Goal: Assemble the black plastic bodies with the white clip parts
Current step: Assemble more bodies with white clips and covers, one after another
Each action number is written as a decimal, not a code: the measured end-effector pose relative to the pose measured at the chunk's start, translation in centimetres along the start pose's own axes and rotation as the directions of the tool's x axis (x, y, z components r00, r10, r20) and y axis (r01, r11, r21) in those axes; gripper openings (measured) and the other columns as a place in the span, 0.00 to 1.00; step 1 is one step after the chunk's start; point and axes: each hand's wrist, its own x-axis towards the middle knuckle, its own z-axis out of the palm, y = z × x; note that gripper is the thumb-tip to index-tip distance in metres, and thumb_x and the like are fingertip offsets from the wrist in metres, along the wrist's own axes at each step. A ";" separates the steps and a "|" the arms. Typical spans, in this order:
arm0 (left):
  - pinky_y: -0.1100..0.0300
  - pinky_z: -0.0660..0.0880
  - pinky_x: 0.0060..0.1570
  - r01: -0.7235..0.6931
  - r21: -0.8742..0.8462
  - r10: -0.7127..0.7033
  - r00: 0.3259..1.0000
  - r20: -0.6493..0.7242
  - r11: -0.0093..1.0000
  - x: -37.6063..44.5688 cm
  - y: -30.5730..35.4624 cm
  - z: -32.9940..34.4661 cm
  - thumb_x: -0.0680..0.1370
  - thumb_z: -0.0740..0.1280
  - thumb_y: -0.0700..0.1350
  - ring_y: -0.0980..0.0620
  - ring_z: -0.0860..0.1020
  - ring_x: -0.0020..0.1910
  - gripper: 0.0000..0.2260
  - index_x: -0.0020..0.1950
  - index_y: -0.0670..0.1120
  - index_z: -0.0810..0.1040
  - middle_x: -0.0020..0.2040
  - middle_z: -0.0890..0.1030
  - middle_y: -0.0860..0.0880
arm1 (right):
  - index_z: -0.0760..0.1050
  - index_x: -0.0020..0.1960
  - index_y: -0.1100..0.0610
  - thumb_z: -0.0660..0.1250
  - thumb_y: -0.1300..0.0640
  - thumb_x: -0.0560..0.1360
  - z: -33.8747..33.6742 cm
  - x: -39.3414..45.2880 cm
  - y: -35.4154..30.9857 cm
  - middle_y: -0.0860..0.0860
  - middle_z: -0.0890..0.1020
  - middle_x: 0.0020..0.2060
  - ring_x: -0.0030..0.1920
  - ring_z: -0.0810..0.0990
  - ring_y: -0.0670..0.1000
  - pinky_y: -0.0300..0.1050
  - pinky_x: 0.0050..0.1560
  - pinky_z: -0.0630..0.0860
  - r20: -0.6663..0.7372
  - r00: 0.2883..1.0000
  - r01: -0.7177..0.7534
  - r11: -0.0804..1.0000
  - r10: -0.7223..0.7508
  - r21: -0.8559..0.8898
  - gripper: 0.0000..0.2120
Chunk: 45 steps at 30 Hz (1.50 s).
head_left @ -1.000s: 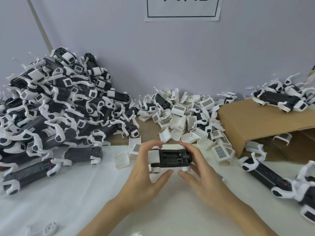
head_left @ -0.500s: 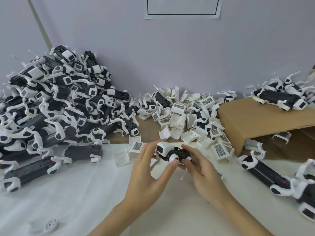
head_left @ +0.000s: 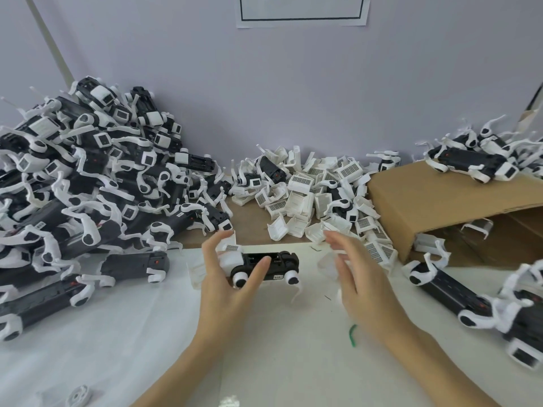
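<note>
Looking down from a head-worn camera, we see two bare forearms reaching up from six o'clock over a white tabletop. Nearest us at seven o'clock lies a small white round part, and a short green scrap sits just right of centre. The left hand grasps a black plastic body, thumb in front and fingers curled behind its white-capped left end; the body lies lengthwise at the centre, just above the tabletop. The right hand, blurred, hovers just right of the body with fingers spread and relaxed, holding nothing. At nine o'clock rises a large heap of assembled units. At twelve o'clock, against the wall, sits a pile of white clip parts. At two o'clock a cardboard box carries more assembled units.
</note>
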 end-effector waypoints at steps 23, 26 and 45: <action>0.66 0.72 0.34 0.157 -0.088 -0.140 0.976 0.169 0.984 -0.1 -0.2 0.2 0.72 0.77 0.59 0.54 0.75 0.34 0.21 0.59 0.56 0.75 0.39 0.80 0.52 | 0.67 0.53 0.50 0.64 0.55 0.84 -0.8 0.4 2.2 0.43 0.81 0.43 0.41 0.80 0.43 0.38 0.42 0.73 -0.027 0.981 -0.192 0.981 0.192 -0.005 0.06; 0.68 0.72 0.35 0.122 -0.082 -0.103 0.973 0.205 0.989 -0.2 0.0 0.3 0.73 0.76 0.57 0.58 0.77 0.36 0.18 0.59 0.56 0.75 0.43 0.81 0.55 | 0.65 0.53 0.46 0.63 0.57 0.85 -0.7 0.6 1.8 0.45 0.84 0.42 0.30 0.83 0.45 0.33 0.31 0.73 -0.128 0.967 -0.201 0.968 0.221 0.153 0.08; 0.61 0.76 0.43 0.040 -0.149 0.028 0.904 0.427 0.988 -0.9 0.4 -0.5 0.83 0.60 0.65 0.45 0.74 0.45 0.22 0.66 0.49 0.72 0.51 0.77 0.42 | 0.69 0.65 0.42 0.55 0.46 0.85 0.5 -1.3 -4.1 0.37 0.74 0.59 0.64 0.73 0.46 0.45 0.64 0.71 0.177 0.982 -0.108 0.970 0.070 0.219 0.11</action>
